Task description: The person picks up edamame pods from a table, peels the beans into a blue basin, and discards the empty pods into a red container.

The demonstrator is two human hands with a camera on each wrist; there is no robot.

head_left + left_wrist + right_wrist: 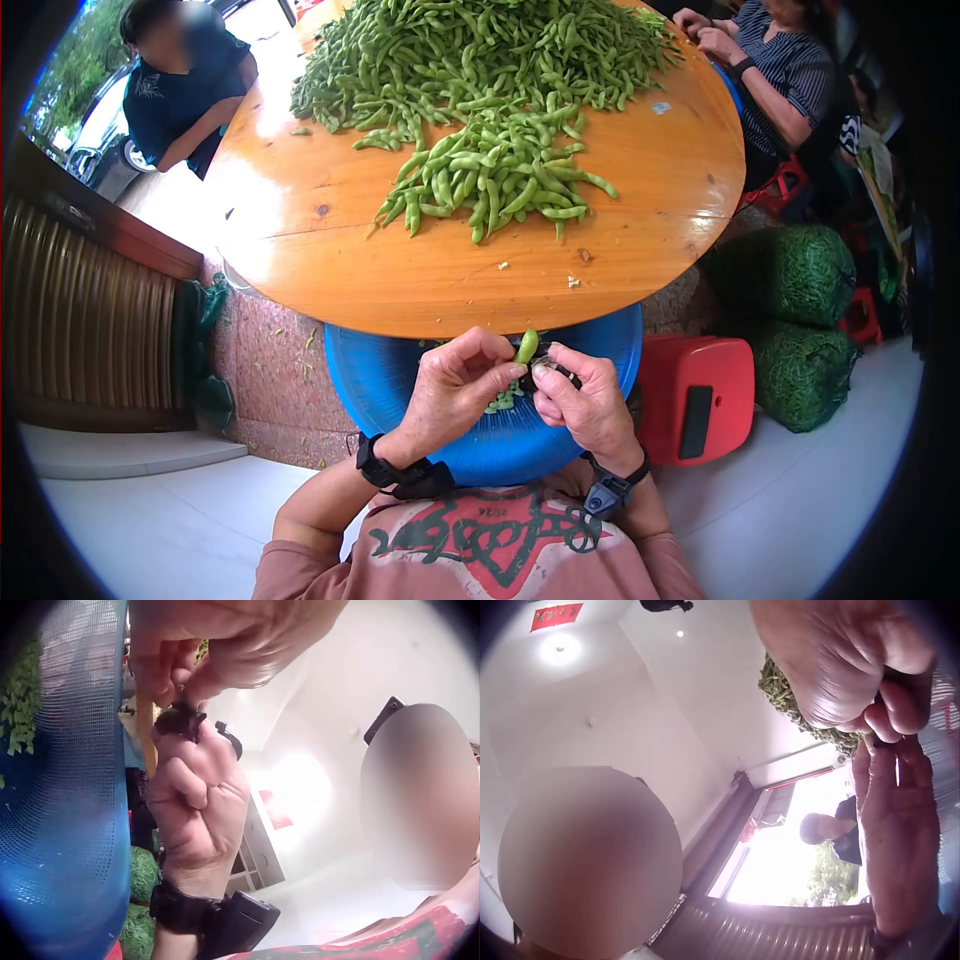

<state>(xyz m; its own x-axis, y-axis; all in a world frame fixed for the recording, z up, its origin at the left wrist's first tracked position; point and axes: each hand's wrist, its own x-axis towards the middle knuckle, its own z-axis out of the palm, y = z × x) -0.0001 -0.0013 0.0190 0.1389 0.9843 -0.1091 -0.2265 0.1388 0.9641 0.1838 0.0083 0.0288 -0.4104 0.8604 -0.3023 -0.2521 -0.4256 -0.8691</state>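
Note:
A green pod (527,346) stands upright between the thumb and fingers of my left hand (452,388), over the blue basin (350,378). My right hand (590,402) curls round a small dark object (552,374) just beside the pod; what that object is, I cannot tell. The hands almost meet. Pale green beans (505,400) lie in the basin below them. In the left wrist view the dark object (178,721) shows at the fingertips of my right hand (196,795). The right wrist view shows my left hand (898,840) with its fingers against the right one (840,660).
A large heap of pods (480,60) covers the far part of the wooden table (330,260), with a smaller pile nearer. A red stool (735,395) and green net sacks (800,375) stand at the right. People sit at the far left and far right of the table.

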